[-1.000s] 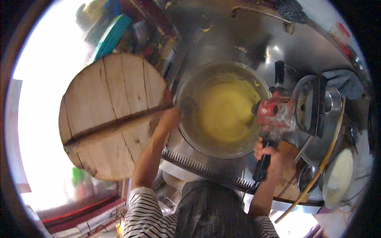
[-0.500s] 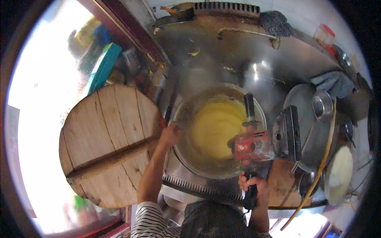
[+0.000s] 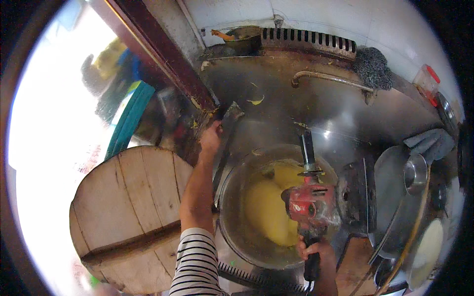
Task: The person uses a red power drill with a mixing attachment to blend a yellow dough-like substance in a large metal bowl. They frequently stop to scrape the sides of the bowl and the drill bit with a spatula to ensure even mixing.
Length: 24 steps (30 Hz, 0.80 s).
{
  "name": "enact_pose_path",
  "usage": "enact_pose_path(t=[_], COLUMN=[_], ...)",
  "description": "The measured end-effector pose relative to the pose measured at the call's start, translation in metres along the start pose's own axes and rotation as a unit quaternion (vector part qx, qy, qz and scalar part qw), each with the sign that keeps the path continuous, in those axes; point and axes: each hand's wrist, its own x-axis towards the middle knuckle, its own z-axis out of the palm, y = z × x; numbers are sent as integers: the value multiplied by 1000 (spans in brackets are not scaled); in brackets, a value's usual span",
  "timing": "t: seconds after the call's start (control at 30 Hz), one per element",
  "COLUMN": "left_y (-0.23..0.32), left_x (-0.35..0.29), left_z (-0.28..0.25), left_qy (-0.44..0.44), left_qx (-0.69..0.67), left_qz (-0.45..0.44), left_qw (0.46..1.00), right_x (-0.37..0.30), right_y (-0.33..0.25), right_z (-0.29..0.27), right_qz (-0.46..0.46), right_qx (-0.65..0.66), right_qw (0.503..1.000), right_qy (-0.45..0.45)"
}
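My right hand (image 3: 316, 249) is wrapped round the black rear grip of a red electric drill (image 3: 308, 204), which lies sideways above a large round metal pot (image 3: 228, 237). Thick yellow batter (image 3: 266, 212) fills the pot's bottom; the drill covers part of it. My left arm reaches past the pot's left side. At its end my left hand (image 3: 211, 137) is closed beside the dark red post, apparently round the dark handle of a scraper-like tool (image 3: 234, 110) with a flat grey blade. The fingers there are partly hidden.
A round wooden lid (image 3: 131, 192) stands left of the pot. A bent metal pipe (image 3: 331, 76) crosses the back of the steel counter (image 3: 276, 118). To the right are a wide pan (image 3: 390, 172), a metal ladle (image 3: 415, 173), a long stick (image 3: 417, 237) and a grey cloth (image 3: 430, 144).
My left hand has moved from the pot's left rim up to the post, where a grey blade now shows. The view has shifted, so the pot sits lower. My right hand keeps hold of the drill.
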Motion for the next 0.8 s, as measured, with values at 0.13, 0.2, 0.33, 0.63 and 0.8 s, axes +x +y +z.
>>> enact_pose_path(t=[0.13, 0.2, 0.33, 0.63, 0.8], left_y=[37, 49, 55, 20, 28], left_x=[-19, -35, -64, -60, -11], left_z=[-7, -2, -2, 12, 27], left_qy=[223, 215, 110, 96, 38], left_qx=[242, 230, 163, 145, 49], left_qz=[225, 250, 186, 114, -81], left_qw=[917, 916, 963, 978, 995], right_x=[2, 2, 1, -31, -53], right_y=[-11, -14, -19, -1, -14], right_z=[-21, -33, -43, -60, -67], right_qz=[2, 8, 9, -1, 45], right_qx=[25, 30, 49, 64, 15], right_qw=[1000, 999, 998, 998, 999], right_qy=[-9, -27, -39, -6, -10])
